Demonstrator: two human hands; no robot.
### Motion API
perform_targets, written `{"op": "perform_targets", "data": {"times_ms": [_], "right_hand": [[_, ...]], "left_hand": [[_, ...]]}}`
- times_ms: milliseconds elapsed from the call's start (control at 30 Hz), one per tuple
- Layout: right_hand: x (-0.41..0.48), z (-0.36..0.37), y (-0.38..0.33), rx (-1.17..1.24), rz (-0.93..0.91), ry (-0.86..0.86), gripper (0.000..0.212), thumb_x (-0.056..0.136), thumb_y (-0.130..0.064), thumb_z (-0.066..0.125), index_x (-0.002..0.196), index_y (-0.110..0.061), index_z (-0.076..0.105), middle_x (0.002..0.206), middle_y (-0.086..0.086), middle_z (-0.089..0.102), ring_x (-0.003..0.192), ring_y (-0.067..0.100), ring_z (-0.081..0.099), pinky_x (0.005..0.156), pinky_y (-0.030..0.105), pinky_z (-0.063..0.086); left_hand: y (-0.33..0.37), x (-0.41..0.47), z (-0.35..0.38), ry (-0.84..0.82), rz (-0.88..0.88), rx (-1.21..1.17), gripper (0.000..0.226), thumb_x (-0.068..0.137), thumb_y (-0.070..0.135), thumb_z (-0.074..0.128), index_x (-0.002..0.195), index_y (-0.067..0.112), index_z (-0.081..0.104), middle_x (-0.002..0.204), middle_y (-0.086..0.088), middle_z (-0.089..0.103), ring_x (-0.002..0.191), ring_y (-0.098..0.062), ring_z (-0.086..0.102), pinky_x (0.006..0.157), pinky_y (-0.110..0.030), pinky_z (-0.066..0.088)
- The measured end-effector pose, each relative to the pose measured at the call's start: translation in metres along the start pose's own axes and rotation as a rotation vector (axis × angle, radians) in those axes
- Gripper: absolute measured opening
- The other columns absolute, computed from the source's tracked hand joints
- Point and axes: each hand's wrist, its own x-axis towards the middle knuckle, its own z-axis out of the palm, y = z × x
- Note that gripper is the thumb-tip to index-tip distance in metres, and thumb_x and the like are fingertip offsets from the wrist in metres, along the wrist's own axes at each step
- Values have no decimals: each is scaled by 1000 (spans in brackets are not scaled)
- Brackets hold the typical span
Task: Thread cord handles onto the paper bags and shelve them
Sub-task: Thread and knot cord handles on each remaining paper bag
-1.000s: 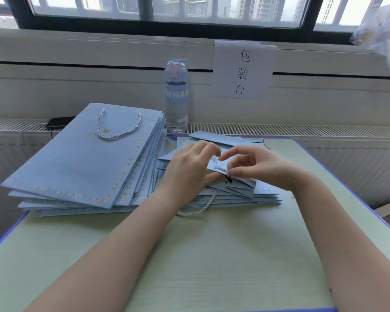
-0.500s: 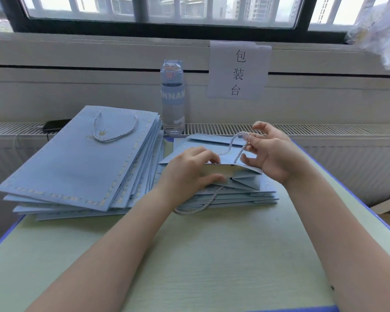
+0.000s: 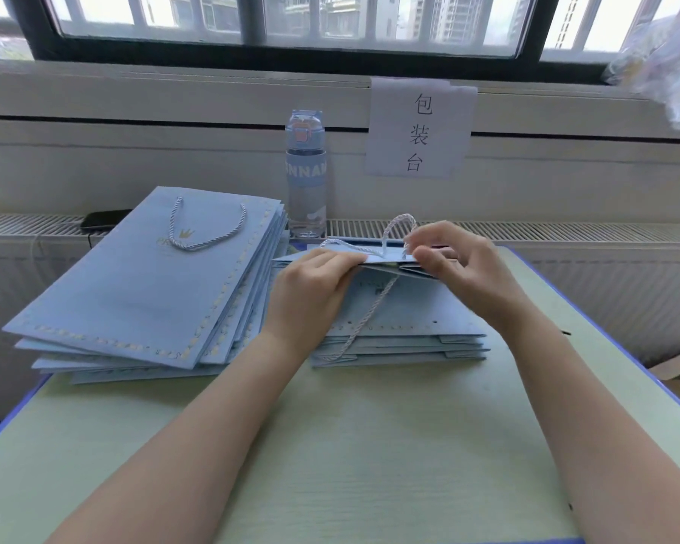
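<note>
Table [image 3: 330, 445] nearest. L hand [image 3: 311, 292] grips the lifted mouth edge of the top bag [image 3: 409, 308]. R hand [image 3: 460, 268] pinches the cord [image 3: 399, 225] at a rim hole, loop standing up, tail hanging toward the near edge.

Risks: cord end misses the hole; a hard tug rips the paper or pulls the free tail thru; L grip creases the rim.

Bag lies flat, nothing seen inside, atop the unthreaded stack [image 3: 409, 347]. Finished stack [image 3: 134, 276] to the left. Bottle [image 3: 306, 182] behind: contents unclear, poss. some water.
</note>
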Motion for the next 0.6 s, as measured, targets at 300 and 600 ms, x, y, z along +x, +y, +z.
{"op": "perform_targets", "data": {"times_ms": [300, 600], "right_hand": [[2, -5, 17, -133, -85, 35, 43, 64, -48, 79, 99, -26, 65, 105, -7, 61, 100, 5, 56, 88, 12, 38], [5, 17, 3, -441, -519, 111, 30, 79, -30, 67, 105, -14, 68, 103, -3, 68, 97, 15, 62, 89, 32, 44]], "left_hand": [[-3, 2, 0, 96, -78, 9, 23, 91, 20, 55, 94, 7, 73, 87, -4, 73, 82, -26, 67, 76, -37, 51], [-2, 2, 1, 118, 35, 157, 13, 87, 23, 63, 90, 18, 75, 83, 8, 73, 74, -17, 62, 74, -30, 38]]}}
